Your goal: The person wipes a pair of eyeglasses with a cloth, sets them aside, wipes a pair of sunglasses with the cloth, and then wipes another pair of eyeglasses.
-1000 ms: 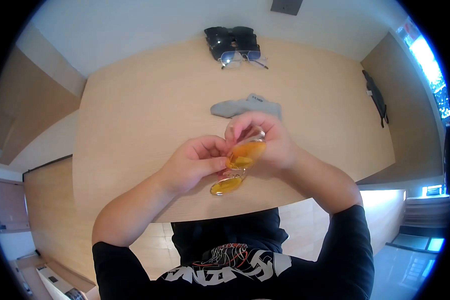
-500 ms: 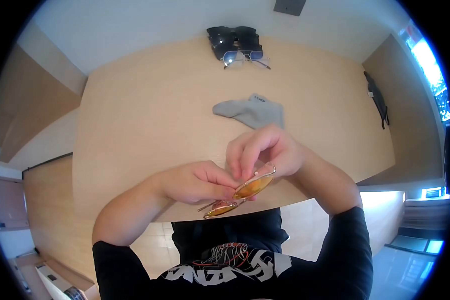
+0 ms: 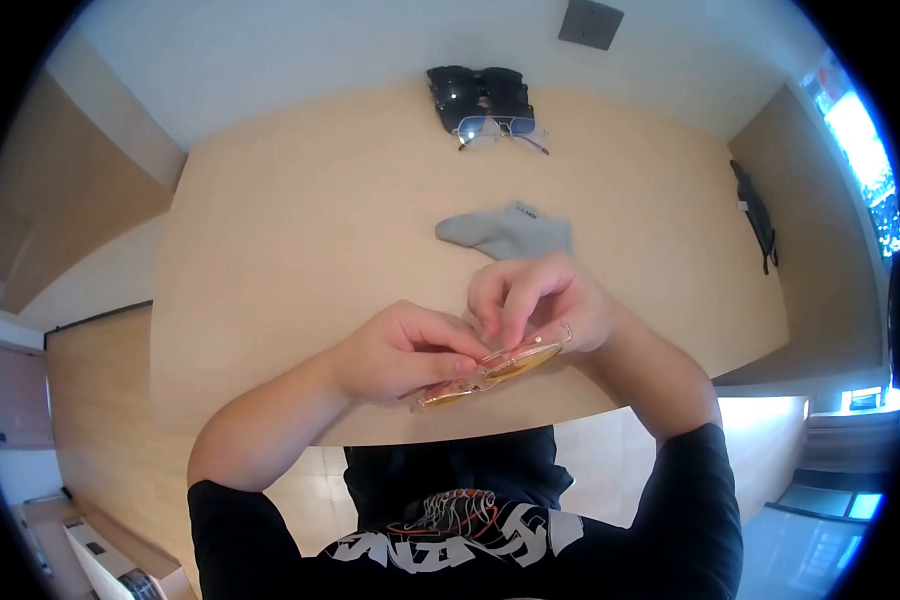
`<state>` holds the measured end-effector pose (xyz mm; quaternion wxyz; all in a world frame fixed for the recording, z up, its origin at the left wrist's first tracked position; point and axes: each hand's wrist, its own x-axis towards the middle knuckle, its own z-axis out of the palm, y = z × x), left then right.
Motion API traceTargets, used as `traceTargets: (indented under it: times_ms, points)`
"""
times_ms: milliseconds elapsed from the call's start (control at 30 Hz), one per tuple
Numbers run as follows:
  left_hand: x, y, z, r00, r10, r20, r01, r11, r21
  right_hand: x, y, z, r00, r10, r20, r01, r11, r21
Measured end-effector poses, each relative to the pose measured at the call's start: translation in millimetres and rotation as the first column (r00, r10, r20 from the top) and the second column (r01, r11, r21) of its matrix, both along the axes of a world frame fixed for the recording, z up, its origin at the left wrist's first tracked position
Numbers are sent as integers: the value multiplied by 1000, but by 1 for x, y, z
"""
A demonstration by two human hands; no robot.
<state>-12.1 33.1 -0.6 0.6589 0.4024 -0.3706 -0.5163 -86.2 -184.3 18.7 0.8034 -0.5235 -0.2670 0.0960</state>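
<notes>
Near the table's front edge I hold a pair of sunglasses (image 3: 519,365) with yellow lenses and a thin metal frame. My left hand (image 3: 402,352) pinches them around the middle between thumb and fingers. With fingers curled together, my right hand (image 3: 545,303) grips the frame near the other lens; its fingertips are partly hidden. The lenses are tilted, seen nearly edge-on. Just beyond my right hand lies a grey sock (image 3: 505,232) with small dark lettering.
Toward the back of the table (image 3: 290,240) lie several pairs of dark sunglasses (image 3: 480,88), with clear-lensed glasses (image 3: 500,130) in front of them. A long black item (image 3: 755,215) lies by the right side panel (image 3: 820,220).
The sunglasses have turned so their lenses show more edge-on, and have shifted slightly right. My right hand has moved a little with them. The whole view has shifted slightly.
</notes>
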Motion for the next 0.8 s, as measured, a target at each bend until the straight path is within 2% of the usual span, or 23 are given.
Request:
traceTargets:
  times_ms: [200, 300, 333, 400, 433, 500, 600, 700, 800]
  points:
    - [0, 1, -5, 985, -158, 69, 155, 987, 43, -2, 2, 0, 998, 29, 57, -22, 994, -111]
    - [0, 2, -2, 989, -146, -24, 146, 989, 12, 2, -2, 4, 989, -26, 148, 63, 967, -247]
    - [0, 2, 2, 988, -112, -103, 116, 993, 25, 3, -5, 5, 978, -109, 179, 162, 935, -315]
    - [0, 5, 10, 962, -40, -271, 60, 996, 65, 3, -10, 5, 933, -266, 243, 349, 833, -430]
    - [2, 6, 9, 947, -41, -318, 55, 998, 35, 4, -9, 5, 864, -377, 334, 503, 676, -539]
    - [9, 7, 7, 909, -51, -414, 48, 999, -16, 4, -2, 6, 667, -511, 543, 720, 253, -646]
    - [6, 2, 8, 878, -61, -475, 11, 994, -108, 11, -2, 6, 528, -502, 685, 800, 24, -599]
    - [7, 2, 6, 888, -38, -458, -12, 994, -105, 19, -16, -5, 609, -473, 637, 739, 46, -672]
    - [5, 2, 9, 878, -25, -479, -16, 997, -81, 23, -20, -18, 590, -458, 664, 757, 30, -652]
